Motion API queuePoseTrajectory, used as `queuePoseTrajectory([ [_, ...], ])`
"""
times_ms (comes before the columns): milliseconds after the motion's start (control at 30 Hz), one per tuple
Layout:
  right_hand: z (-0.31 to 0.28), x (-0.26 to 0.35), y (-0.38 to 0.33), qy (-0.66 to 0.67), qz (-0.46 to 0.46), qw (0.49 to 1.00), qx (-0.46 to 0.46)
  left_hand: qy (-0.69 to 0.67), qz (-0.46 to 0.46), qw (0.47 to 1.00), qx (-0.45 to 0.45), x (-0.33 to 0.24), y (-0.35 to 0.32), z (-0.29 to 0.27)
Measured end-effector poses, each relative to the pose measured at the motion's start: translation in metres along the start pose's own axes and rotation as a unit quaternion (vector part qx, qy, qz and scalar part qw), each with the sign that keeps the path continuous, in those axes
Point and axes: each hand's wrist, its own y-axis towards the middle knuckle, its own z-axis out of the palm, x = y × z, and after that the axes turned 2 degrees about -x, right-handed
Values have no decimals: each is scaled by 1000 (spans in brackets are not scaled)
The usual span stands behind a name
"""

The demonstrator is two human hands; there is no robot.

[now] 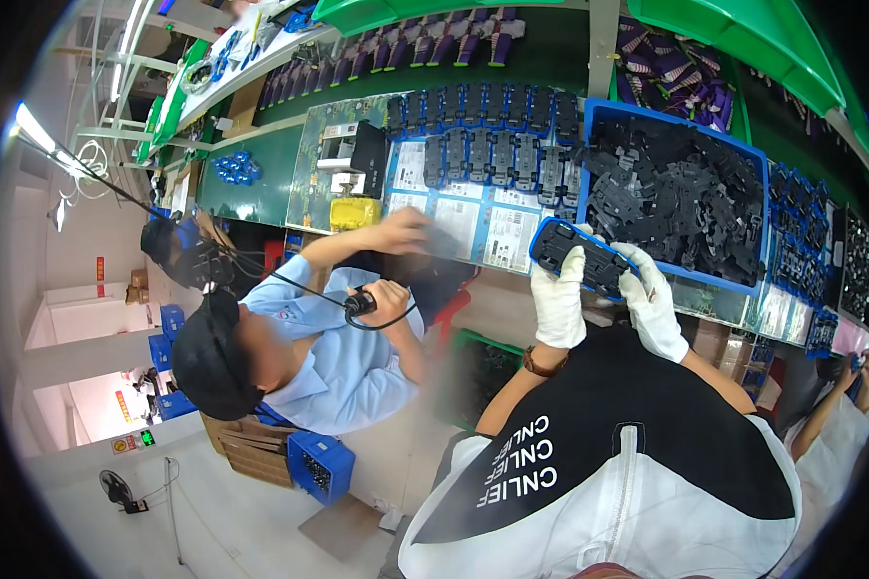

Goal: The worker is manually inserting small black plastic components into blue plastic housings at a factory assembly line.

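Blue-edged blk car chassis [589,257], gripped btwn L + R gloved fingers [572,272], half-curled.

Toward the left end of the table [278,183], a cluster of small blue pieces [237,169] lies on the green top. Closer to the middle, a yellow block [355,214] sits by the near edge, with a black-and-white device [368,148] behind it. Printed sheets [510,236] lie flat along the near edge, right of the block. Beyond the far edge, purple striped pieces [430,46] stand in a row, with a green bin [743,43] farther right. A co-worker [328,391] in a pale blue shirt is at the near edge. Near the co-worker are a blue crate [341,473] and cardboard [246,449]; a black fan [116,490] shows farther off.
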Motion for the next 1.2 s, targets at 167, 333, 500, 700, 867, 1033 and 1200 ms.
queuePoseTrajectory([
  [167,-3,-24,-15,22,21,999,-27,43,-49,997,-46,33,-21,-8],
  [333,-16,-43,-16,-169,-48,984,-37,-20,-60,995,-82,32,11,-63],
  [500,-33,-34,-27,-265,-23,960,-93,147,78,966,-198,-19,119,-192],
  [700,-72,-49,-23,-430,-83,887,-145,327,148,902,-241,-67,253,-317],
  [867,-105,-56,-31,-504,-46,844,-178,413,137,850,-296,-65,320,-349],
  [1033,-143,-76,-73,-523,7,822,-225,385,46,896,-216,-41,345,-325],
  [1200,-145,-68,-91,-560,59,782,-265,906,-11,422,-7,-60,360,-367],
])
